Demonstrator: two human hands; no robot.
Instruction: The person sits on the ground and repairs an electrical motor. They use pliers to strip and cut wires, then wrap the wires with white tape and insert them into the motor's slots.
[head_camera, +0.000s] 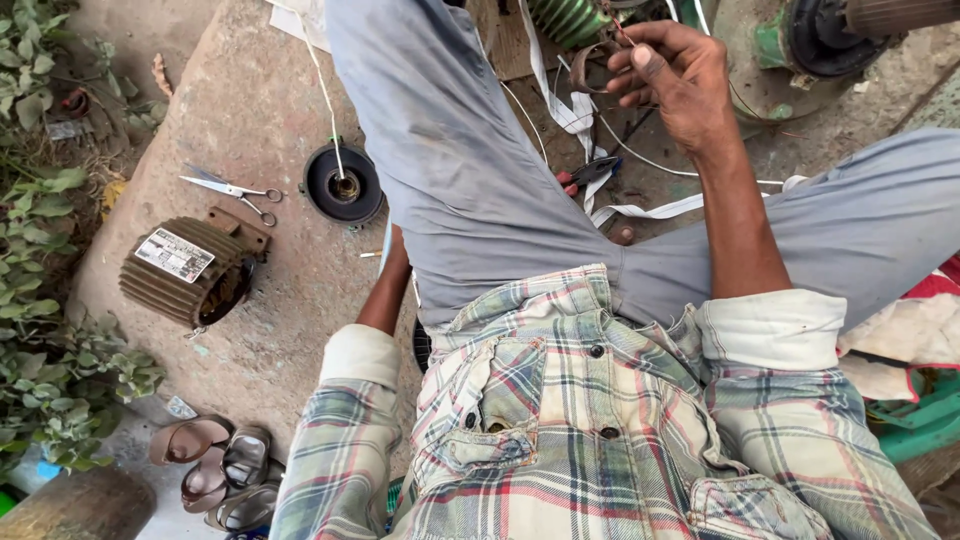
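Note:
My right hand (675, 75) is raised at the top of the view, fingers curled around thin wires and a bent brown strip next to a green ribbed motor part (565, 18). White tape strips (575, 110) trail below it. My left hand is hidden under my grey-trousered thigh; only the forearm (388, 285) shows, reaching down beside the leg.
On the concrete slab lie scissors (235, 190), a black round end cover (344, 184) with a white cord, and a ribbed brown motor housing (190, 270). Red-handled pliers (590, 172) lie between my legs. Sandals (215, 465) sit at the lower left, weeds along the left edge.

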